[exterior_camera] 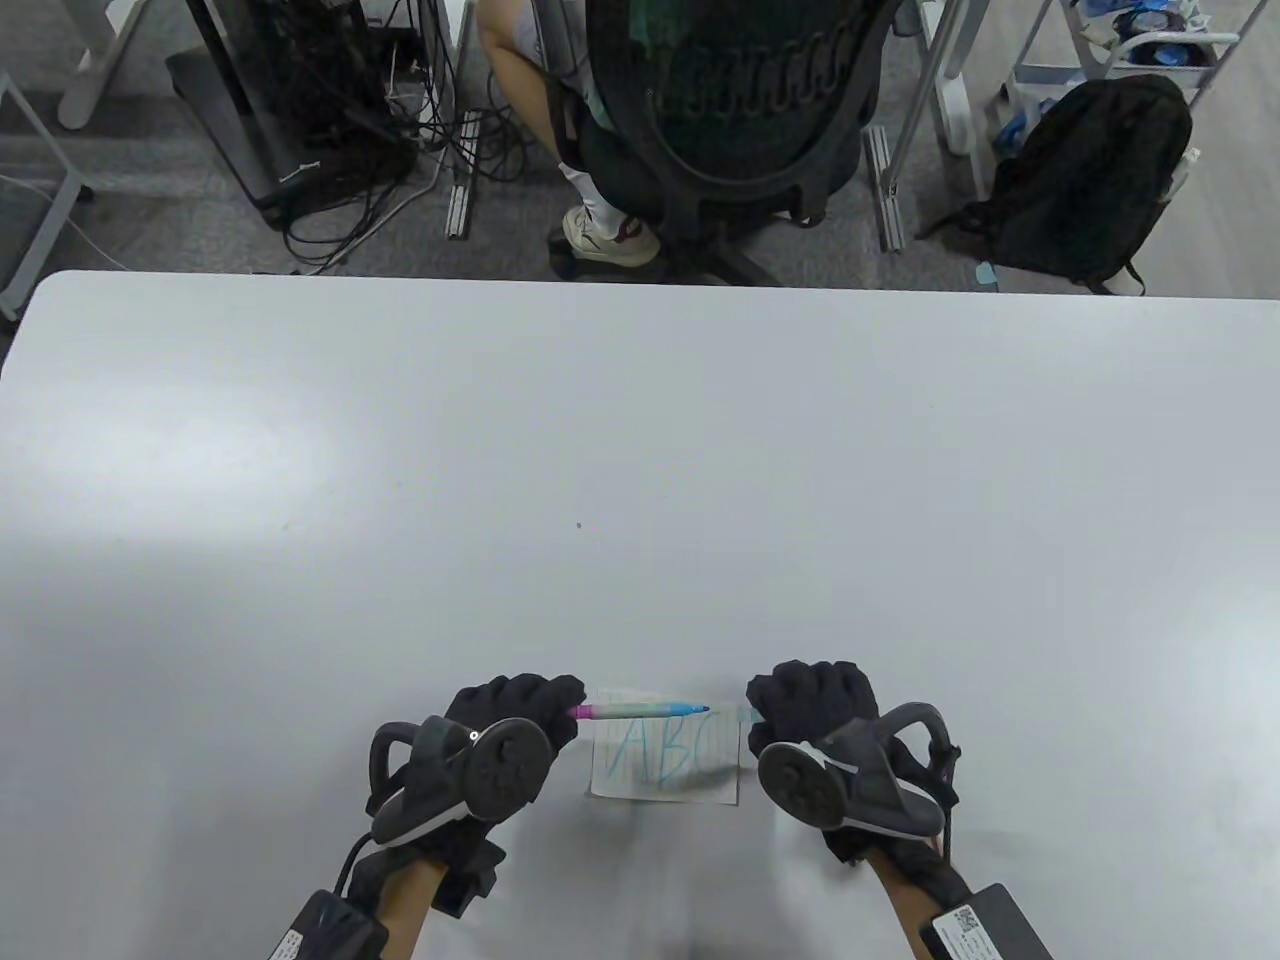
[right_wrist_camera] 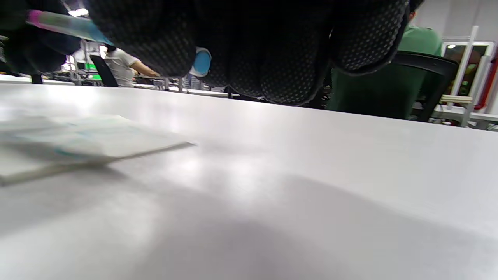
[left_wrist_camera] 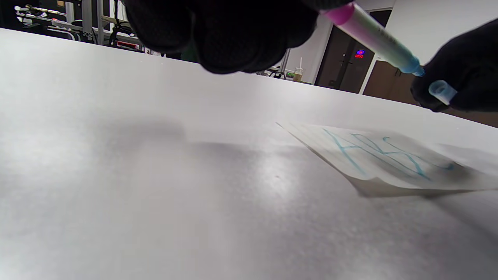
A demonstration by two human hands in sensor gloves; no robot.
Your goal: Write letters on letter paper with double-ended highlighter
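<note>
Black sensor gloves cover both hands at the near edge of the pale grey table. On the left, the left hand is seen with its fingers curled round the pink end of a slim double-ended highlighter, whose barrel fades from pink through pale green to blue. The highlighter is held level above the table, its blue tip bare and pointed toward the other hand. A round black tracker is strapped to the back of the left hand.

Below the highlighter, between the two hands, a small sheet of lined white letter paper lies flat on the table. The letters A, B and C are written on it in blue. In the left wrist view the near edge of the paper is seen slightly lifted off the surface.

On the right, the right hand is curled, and a small translucent blue cap is pinched in its fingers, just beside the blue tip and apart from it. A second black tracker sits on the back of this hand.

Beyond the far edge of the table, a black mesh office chair with a seated person is seen, and further right a black backpack rests on the floor.
</note>
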